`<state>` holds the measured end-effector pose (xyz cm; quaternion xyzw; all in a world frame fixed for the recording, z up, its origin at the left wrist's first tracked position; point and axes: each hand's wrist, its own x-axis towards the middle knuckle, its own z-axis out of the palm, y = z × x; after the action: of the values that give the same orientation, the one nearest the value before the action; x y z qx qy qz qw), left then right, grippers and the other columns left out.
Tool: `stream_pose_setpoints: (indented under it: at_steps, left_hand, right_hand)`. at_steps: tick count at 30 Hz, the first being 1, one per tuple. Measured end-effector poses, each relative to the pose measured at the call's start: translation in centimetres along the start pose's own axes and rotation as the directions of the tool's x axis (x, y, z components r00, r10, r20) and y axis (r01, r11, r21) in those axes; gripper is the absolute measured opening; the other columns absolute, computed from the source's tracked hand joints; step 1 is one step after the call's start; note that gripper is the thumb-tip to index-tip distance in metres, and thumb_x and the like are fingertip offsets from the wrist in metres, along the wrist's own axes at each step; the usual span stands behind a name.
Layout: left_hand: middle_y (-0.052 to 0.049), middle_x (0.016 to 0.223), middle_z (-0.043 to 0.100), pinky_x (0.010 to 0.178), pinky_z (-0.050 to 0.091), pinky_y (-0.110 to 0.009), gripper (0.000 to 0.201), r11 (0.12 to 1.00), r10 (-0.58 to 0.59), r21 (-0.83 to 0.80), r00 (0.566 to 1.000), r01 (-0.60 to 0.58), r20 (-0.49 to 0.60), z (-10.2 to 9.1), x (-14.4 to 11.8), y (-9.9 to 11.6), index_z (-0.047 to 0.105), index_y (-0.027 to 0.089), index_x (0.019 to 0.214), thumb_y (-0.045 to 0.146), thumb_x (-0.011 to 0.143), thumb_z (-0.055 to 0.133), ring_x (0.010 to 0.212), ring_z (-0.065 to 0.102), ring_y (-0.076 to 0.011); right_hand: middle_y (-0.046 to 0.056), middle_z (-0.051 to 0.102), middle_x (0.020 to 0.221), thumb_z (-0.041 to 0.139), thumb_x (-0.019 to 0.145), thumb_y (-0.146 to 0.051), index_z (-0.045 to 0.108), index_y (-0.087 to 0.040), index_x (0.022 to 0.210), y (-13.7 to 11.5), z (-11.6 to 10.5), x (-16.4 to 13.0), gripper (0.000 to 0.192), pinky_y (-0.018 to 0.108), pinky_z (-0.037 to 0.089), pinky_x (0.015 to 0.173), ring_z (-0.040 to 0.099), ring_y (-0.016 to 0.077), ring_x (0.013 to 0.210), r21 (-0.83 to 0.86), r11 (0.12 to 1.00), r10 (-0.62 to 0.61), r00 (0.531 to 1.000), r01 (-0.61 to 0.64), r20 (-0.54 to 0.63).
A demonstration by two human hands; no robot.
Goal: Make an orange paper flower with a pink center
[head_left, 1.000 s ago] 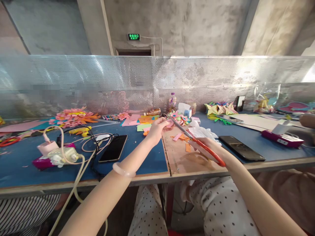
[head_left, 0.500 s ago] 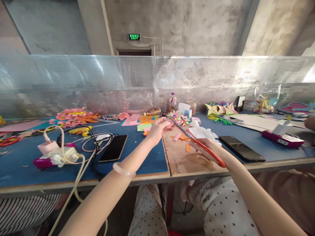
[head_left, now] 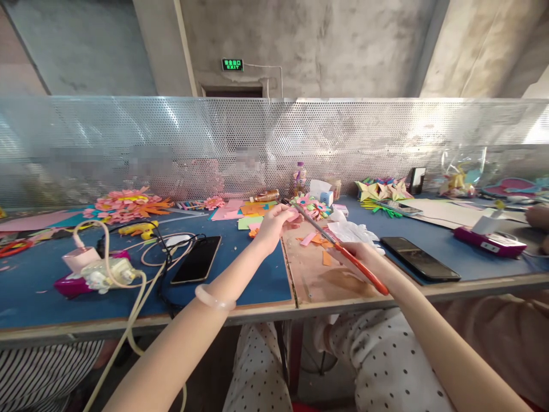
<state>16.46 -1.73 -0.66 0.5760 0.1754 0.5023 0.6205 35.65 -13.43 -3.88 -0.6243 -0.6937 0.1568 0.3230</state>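
Observation:
My right hand (head_left: 359,257) is closed around the orange-red handles of a pair of scissors (head_left: 360,266), whose long metal blades point up and left. At their tip end, my left hand (head_left: 277,226) pinches a small piece of pink paper (head_left: 293,216). The blades lie right beside this paper; whether they are cutting into it is too small to tell. Just behind the hands sits a bunch of colourful paper flowers (head_left: 315,206). Orange paper scraps (head_left: 326,258) lie on the bare wooden part of the table below the blades.
Phones lie on either side, one black phone (head_left: 420,258) at right, another phone (head_left: 197,260) at left. A power strip (head_left: 71,285) with cables, a yellow glue gun (head_left: 139,229) and pink paper flowers (head_left: 124,205) stand left. White tissue (head_left: 354,232) and a drink bottle (head_left: 300,176) are beyond my hands.
The view has shifted very slightly. Both hands keep nearly the same place, with the scissors' handles looking closer together than before.

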Motion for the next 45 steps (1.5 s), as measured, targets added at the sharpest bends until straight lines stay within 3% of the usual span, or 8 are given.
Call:
stream_pose_setpoints:
  at_steps: [8, 13, 17, 24, 34, 37, 45]
  left_hand:
    - [0.0, 0.065, 0.064, 0.057, 0.044, -0.025, 0.006, 0.999, 0.0, 0.042, 0.996, 0.003, -0.091, -0.1, 0.1, -0.1, 0.062, 0.016, 0.071, 0.018, 0.067, 0.067, 0.055, 0.056, -0.01]
    - [0.0, 0.064, 0.062, 0.048, 0.036, -0.022, 0.004, 0.999, 0.017, 0.052, 0.995, -0.012, -0.101, -0.3, 0.4, -0.4, 0.064, 0.017, 0.068, 0.021, 0.068, 0.066, 0.05, 0.048, -0.0075]
    - [0.001, 0.059, 0.06, 0.045, 0.035, -0.021, 0.005, 0.998, 0.015, 0.068, 0.992, -0.007, -0.123, -0.3, 0.4, -0.3, 0.064, 0.018, 0.068, 0.022, 0.068, 0.066, 0.051, 0.051, -0.009]
    - [-0.004, 0.067, 0.065, 0.05, 0.05, -0.028, 0.01, 1.0, 0.01, 0.029, 0.993, -0.006, -0.118, 0.2, -0.1, 0.3, 0.061, 0.016, 0.075, 0.025, 0.071, 0.062, 0.059, 0.064, -0.0174]
    - [-0.002, 0.072, 0.066, 0.059, 0.052, -0.03, 0.005, 0.998, 0.051, -0.023, 0.984, -0.055, -0.173, 0.1, 0.0, 0.4, 0.061, 0.015, 0.064, 0.02, 0.065, 0.063, 0.064, 0.064, -0.0167]
    - [-0.003, 0.072, 0.066, 0.063, 0.053, -0.032, 0.004, 0.998, 0.044, -0.045, 0.986, -0.052, -0.159, 0.2, 0.0, 0.4, 0.062, 0.014, 0.062, 0.018, 0.064, 0.063, 0.066, 0.063, -0.0168]
    - [-0.007, 0.073, 0.069, 0.074, 0.051, -0.038, 0.009, 0.994, 0.052, -0.086, 0.991, -0.063, -0.123, 0.6, 0.0, 0.2, 0.062, 0.013, 0.055, 0.016, 0.063, 0.064, 0.075, 0.063, -0.02]
  right_hand:
    - [0.002, 0.051, 0.08, 0.041, 0.081, -0.067, 0.045, -0.02, 0.085, -0.8, 0.4, -0.5, 0.048, 0.029, 0.042, 0.064, 0.05, 0.0191, 0.074, 0.053, 0.998, -0.008, 0.994, 0.014, -0.106]
    - [0.0, 0.046, 0.06, 0.035, 0.085, -0.069, 0.046, -0.019, 0.067, -0.8, -0.1, 0.4, 0.054, 0.027, 0.036, 0.052, 0.046, 0.0157, 0.056, 0.035, 0.997, 0.069, 0.994, -0.067, -0.082]
    - [0.001, 0.048, 0.056, 0.032, 0.085, -0.07, 0.047, -0.019, 0.061, -0.9, -0.2, 0.6, 0.058, 0.026, 0.035, 0.048, 0.046, 0.0154, 0.051, 0.013, 0.995, 0.103, 0.994, -0.103, -0.04]
    - [0.001, 0.053, 0.056, 0.039, 0.085, -0.066, 0.05, -0.018, 0.058, -2.4, -0.3, 0.2, 0.056, 0.025, 0.036, 0.052, 0.046, 0.0151, 0.054, -0.067, 0.995, 0.068, 0.998, -0.068, 0.005]
    - [-0.001, 0.043, 0.051, 0.036, 0.084, -0.068, 0.046, -0.018, 0.056, -2.5, -0.1, 0.3, 0.058, 0.024, 0.031, 0.048, 0.038, 0.0127, 0.049, -0.07, 0.996, 0.063, 0.998, -0.062, 0.008]
    - [-0.001, 0.044, 0.053, 0.038, 0.083, -0.069, 0.041, -0.018, 0.054, -2.5, 0.0, 0.4, 0.059, 0.023, 0.031, 0.049, 0.038, 0.0124, 0.052, -0.067, 0.996, 0.061, 0.998, -0.061, 0.009]
    - [-0.001, 0.045, 0.052, 0.037, 0.083, -0.068, 0.047, -0.018, 0.058, -2.6, 0.0, 0.3, 0.057, 0.024, 0.032, 0.048, 0.04, 0.0126, 0.049, -0.074, 0.993, 0.096, 0.995, -0.096, -0.006]
